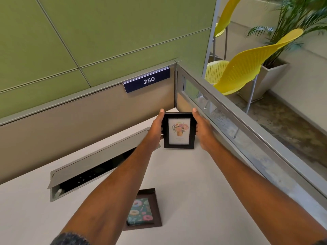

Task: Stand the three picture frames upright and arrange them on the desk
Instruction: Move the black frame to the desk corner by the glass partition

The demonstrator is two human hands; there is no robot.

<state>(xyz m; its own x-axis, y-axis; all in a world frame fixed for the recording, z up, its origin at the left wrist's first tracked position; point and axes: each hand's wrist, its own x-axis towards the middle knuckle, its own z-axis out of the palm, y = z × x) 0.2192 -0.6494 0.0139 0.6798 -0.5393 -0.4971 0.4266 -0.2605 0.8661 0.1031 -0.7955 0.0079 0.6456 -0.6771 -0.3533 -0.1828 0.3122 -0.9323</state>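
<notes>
A black frame (178, 130) with a flower-pot picture stands upright near the desk's far right corner. My left hand (155, 129) grips its left side and my right hand (201, 129) grips its right side. A brown frame (143, 210) with a doughnut picture lies flat on the white desk (185, 183) nearer to me, partly hidden under my left forearm. I see no third frame.
An open grey cable tray (92, 167) with its lid raised is set into the desk at left. Beige partition panels and a glass-topped divider (230, 121) close off the back and right. Yellow chairs (247, 68) and a potted plant (283, 55) stand beyond.
</notes>
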